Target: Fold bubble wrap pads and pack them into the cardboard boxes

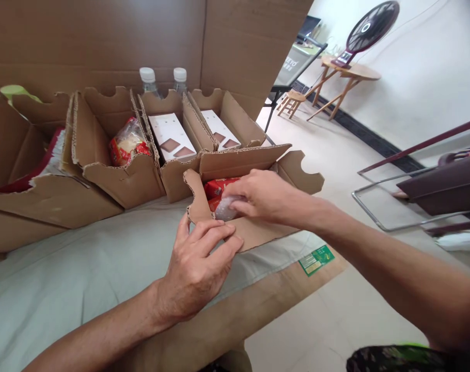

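Left forearm (114,320) enters from lower left of the frame. Left hand (200,268), lower centre: fingers bent over the near left corner of an open cardboard box (266,232); firm hold or light rest, cannot tell. Right hand (254,194) reaches in from the right, fingers closed on translucent plastic wrapping (225,209) inside that box, centre of the frame. Red packet (219,187) lies in the box just beside the wrapping. Surface (277,299) shows a wooden edge below a pale green cloth (103,253). Upper left to upper centre: row of cardboard bins (126,183), one holding a red-and-clear packet (128,144), two holding white cartons (172,135); white-capped bottles (147,76) stand behind
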`<state>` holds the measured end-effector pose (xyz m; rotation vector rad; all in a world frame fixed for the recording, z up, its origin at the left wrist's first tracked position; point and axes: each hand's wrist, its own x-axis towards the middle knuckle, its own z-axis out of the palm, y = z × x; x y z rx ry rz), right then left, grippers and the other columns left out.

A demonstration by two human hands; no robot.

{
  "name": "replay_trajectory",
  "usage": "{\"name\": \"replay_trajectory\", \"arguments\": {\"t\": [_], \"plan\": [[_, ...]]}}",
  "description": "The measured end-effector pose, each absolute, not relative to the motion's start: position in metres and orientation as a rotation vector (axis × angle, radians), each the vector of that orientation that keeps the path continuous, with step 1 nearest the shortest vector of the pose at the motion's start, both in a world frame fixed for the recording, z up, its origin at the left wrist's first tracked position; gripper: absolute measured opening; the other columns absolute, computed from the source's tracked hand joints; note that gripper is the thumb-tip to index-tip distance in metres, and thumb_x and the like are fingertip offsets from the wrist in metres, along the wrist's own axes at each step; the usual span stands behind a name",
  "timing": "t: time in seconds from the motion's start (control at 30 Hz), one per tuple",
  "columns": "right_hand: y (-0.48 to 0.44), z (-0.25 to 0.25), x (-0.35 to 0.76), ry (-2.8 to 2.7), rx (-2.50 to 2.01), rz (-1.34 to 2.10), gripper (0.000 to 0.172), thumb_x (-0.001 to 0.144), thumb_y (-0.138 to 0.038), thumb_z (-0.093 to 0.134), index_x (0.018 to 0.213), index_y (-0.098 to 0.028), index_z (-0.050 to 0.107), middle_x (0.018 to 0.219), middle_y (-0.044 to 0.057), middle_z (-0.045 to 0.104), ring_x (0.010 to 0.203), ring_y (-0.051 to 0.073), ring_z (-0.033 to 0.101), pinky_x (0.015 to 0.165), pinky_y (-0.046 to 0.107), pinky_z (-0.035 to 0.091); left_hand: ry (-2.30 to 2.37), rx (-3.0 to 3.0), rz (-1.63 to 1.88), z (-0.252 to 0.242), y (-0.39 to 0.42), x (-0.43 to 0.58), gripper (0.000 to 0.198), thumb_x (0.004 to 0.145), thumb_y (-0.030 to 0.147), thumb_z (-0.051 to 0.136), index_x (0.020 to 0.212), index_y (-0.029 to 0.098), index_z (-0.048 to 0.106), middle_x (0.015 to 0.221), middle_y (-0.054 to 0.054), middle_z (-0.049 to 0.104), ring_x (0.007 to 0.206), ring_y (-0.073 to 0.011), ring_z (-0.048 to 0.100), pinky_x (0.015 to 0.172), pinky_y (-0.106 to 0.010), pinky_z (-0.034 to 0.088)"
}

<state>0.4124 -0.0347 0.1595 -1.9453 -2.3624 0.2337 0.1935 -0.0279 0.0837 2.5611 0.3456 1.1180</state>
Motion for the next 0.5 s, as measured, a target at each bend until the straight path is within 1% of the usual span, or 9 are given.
{"name": "replay_trajectory", "arguments": {"t": [0.07,0.13,0.2,0.27,0.3,0.37,0.4,0.47,0.5], "plan": [[-0.028,0.145,0.409,-2.423,-1.953,0.296,0.016,0.076,-0.009,0.07,0.065,-0.022,0.069,0.057,-0.003,0.063,0.052,0.012,0.046,0.057,0.028,0.027,0.348,2.566,1.116,0.083,-0.028,0.194,0.023,0.096,0.009,0.057,0.113,0.021,0.067,0.115,-0.006,0.079,0.108,-0.024,0.069,0.099,-0.045,0.038],[-0.023,0.139,0.407,-2.469,-1.917,0.381,0.022,0.075,-0.006,0.069,0.06,-0.022,0.066,0.054,-0.004,0.06,0.049,0.011,0.043,0.055,0.028,0.025,0.346,2.567,1.119,0.081,-0.028,0.194,0.024,0.096,0.009,0.058,0.113,0.022,0.067,0.116,-0.006,0.079,0.108,-0.0242,0.069,0.1,-0.045,0.037],[-0.02,0.141,0.406,-2.501,-1.857,0.494,0.024,0.079,-0.007,0.067,0.061,-0.023,0.068,0.056,-0.004,0.062,0.049,0.011,0.045,0.055,0.028,0.027,0.351,2.562,1.121,0.081,-0.028,0.195,0.023,0.096,0.011,0.058,0.113,0.024,0.067,0.115,-0.005,0.079,0.107,-0.0238,0.07,0.103,-0.047,0.037],[-0.022,0.149,0.408,-2.491,-1.799,0.551,0.019,0.083,-0.012,0.067,0.075,-0.026,0.076,0.067,-0.004,0.071,0.055,0.013,0.055,0.058,0.028,0.034,0.36,2.557,1.126,0.081,-0.028,0.195,0.024,0.097,0.011,0.059,0.115,0.025,0.067,0.114,-0.004,0.079,0.107,-0.0233,0.07,0.107,-0.049,0.036],[-0.027,0.156,0.41,-2.457,-1.776,0.535,0.016,0.085,-0.016,0.068,0.085,-0.028,0.079,0.076,-0.003,0.075,0.062,0.015,0.061,0.062,0.029,0.039,0.366,2.55,1.145,0.081,-0.028,0.194,0.026,0.096,0.011,0.06,0.117,0.025,0.066,0.116,-0.005,0.078,0.11,-0.0236,0.069,0.11,-0.05,0.036],[-0.048,0.169,0.418,-2.294,-1.762,0.393,0.019,0.087,-0.024,0.07,0.103,-0.03,0.08,0.095,-0.003,0.079,0.081,0.02,0.071,0.076,0.034,0.049,0.382,2.515,1.232,0.082,-0.029,0.188,0.037,0.093,0.008,0.061,0.126,0.026,0.063,0.127,-0.007,0.074,0.122,-0.025,0.065,0.116,-0.053,0.035],[-0.064,0.175,0.424,-2.157,-1.776,0.267,0.021,0.089,-0.028,0.071,0.108,-0.03,0.079,0.102,-0.002,0.08,0.091,0.022,0.072,0.086,0.038,0.051,0.403,2.481,1.297,0.081,-0.028,0.184,0.046,0.092,0.008,0.063,0.133,0.028,0.059,0.134,-0.008,0.069,0.129,-0.0259,0.061,0.119,-0.054,0.035],[-0.104,0.178,0.44,-1.781,-1.833,-0.03,0.02,0.094,-0.034,0.068,0.11,-0.028,0.078,0.11,0.002,0.079,0.108,0.024,0.071,0.101,0.044,0.049,0.502,2.363,1.397,0.077,-0.026,0.174,0.061,0.09,0.011,0.065,0.146,0.03,0.05,0.15,-0.01,0.057,0.14,-0.0282,0.052,0.121,-0.055,0.035],[-0.126,0.174,0.45,-1.55,-1.845,-0.182,0.02,0.095,-0.036,0.068,0.111,-0.028,0.078,0.116,0.004,0.077,0.112,0.025,0.069,0.103,0.045,0.049,0.578,2.281,1.387,0.074,-0.025,0.17,0.067,0.091,0.015,0.066,0.152,0.031,0.044,0.156,-0.011,0.05,0.144,-0.0294,0.048,0.122,-0.055,0.035]]}}
